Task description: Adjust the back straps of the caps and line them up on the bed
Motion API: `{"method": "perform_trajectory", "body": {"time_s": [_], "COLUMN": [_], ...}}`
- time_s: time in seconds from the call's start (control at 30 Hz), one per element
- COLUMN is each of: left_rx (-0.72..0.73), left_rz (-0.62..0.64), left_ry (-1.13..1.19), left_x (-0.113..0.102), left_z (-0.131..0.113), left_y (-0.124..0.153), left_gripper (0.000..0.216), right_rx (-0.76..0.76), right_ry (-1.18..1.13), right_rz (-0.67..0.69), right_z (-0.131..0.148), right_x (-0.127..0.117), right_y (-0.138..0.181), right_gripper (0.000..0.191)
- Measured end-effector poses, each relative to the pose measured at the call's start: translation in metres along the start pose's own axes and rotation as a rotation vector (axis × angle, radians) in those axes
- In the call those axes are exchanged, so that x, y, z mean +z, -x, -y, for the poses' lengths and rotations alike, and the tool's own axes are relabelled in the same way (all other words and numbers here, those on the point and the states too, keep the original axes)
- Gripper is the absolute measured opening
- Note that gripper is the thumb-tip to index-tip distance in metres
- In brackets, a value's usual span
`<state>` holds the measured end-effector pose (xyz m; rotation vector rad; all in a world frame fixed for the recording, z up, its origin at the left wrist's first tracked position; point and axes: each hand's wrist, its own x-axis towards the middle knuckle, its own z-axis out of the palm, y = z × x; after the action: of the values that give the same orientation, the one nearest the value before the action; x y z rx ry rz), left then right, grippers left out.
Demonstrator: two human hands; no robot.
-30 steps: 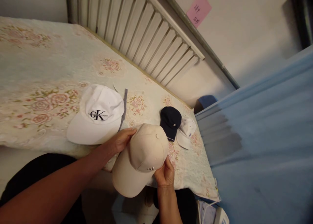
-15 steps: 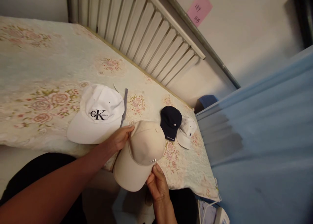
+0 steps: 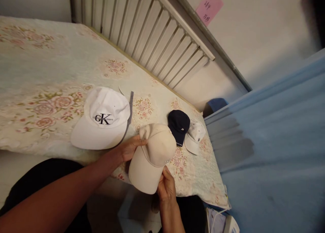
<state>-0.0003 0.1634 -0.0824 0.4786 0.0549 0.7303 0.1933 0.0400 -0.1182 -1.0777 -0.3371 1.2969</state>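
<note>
A beige baseball cap (image 3: 159,146) with a small emblem on its front is held up between both hands, its brim tilted down toward me. My left hand (image 3: 132,147) grips the cap's left edge, thumb on the outside and the other fingers hidden beneath. At the brim's right corner, my right hand (image 3: 165,184) pinches the cap near the emblem. To the left lies a white cap with black CK lettering (image 3: 101,119), its grey strap loose on the bed. Behind the beige cap are a navy cap (image 3: 178,124) and a smaller-looking white cap (image 3: 195,136), side by side.
The caps rest on a bed with a floral sheet (image 3: 61,67). A slatted metal rail (image 3: 152,36) runs along its far side, and a blue curtain (image 3: 269,138) hangs at the right. A pink note (image 3: 209,6) is stuck on the wall.
The beige cap has shifted to the right and slightly up, turning a little in both hands. It now overlaps part of the navy cap's brim from this view. The other caps stay put.
</note>
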Motion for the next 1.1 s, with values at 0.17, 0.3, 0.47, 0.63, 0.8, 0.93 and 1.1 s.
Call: {"method": "perform_trajectory", "body": {"time_s": [0.17, 0.3, 0.47, 0.63, 0.8, 0.93, 1.1], "left_rx": [0.031, 0.014, -0.002, 0.005, 0.006, 0.027, 0.028], "left_rz": [-0.065, -0.127, -0.152, -0.165, -0.1, -0.11, -0.073], "left_ry": [-0.02, -0.046, -0.038, -0.044, -0.092, -0.11, -0.103], "left_x": [0.003, 0.007, 0.009, 0.007, 0.006, 0.005, 0.008], "left_z": [-0.001, -0.002, -0.003, -0.002, 0.0, 0.003, 0.002], "left_y": [0.001, 0.003, 0.003, 0.003, 0.005, 0.005, 0.005], "left_gripper": [0.058, 0.058, 0.06, 0.061, 0.067, 0.068, 0.067], "right_rx": [0.002, 0.013, 0.033, 0.031, 0.004, -0.006, 0.005], "right_ry": [0.005, 0.008, -0.018, -0.033, -0.014, -0.003, -0.026], "right_rz": [0.035, 0.05, 0.044, 0.049, 0.043, 0.047, 0.058], "right_z": [0.001, 0.002, 0.003, 0.002, 0.003, 0.003, 0.001], "right_x": [0.008, 0.013, 0.014, 0.012, 0.013, 0.014, 0.014], "right_y": [0.004, 0.006, 0.007, 0.007, 0.007, 0.007, 0.007], "right_gripper": [0.025, 0.025, 0.027, 0.025, 0.024, 0.022, 0.027]}}
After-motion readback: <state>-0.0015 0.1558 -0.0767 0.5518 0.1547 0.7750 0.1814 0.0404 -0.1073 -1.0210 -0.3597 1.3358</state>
